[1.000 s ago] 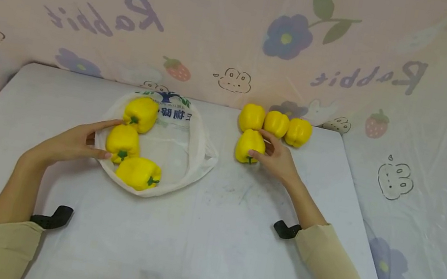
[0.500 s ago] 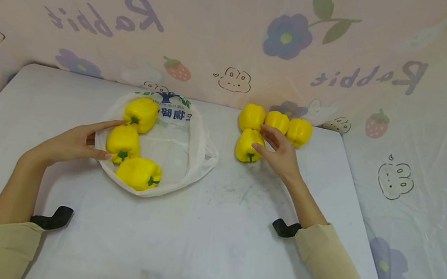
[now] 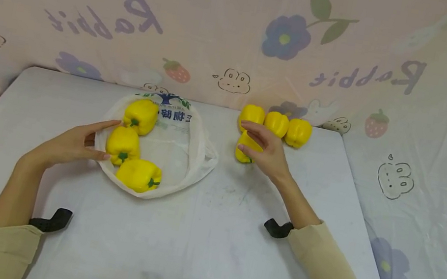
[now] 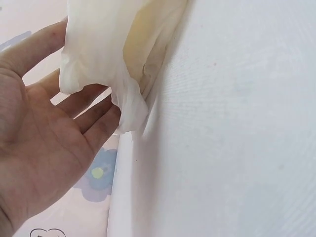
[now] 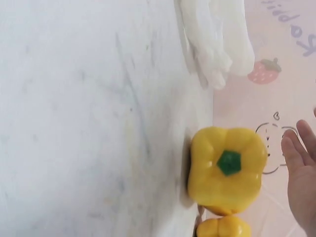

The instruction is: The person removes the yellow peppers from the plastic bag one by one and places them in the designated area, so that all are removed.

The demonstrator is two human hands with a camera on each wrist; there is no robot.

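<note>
Three yellow bell peppers, one of them lying on its side, sit in a white plastic bag with its mouth spread wide. My left hand holds the bag's left rim, thumb and fingers spread apart along it. In the left wrist view the plastic hides its fingertips. My right hand hovers over the nearest pepper of the right-hand group, covering part of it. The right wrist view shows this hand with extended fingers, apart from a pepper with a green stem.
Three more yellow peppers stand in a row at the table's back edge. Behind the white table hangs a printed curtain. Black wrist mounts stick out beside both forearms.
My right hand has come off the front right pepper and shifted left above it, its fingers parting from the pepper's side. My left hand and the bag stay put.
</note>
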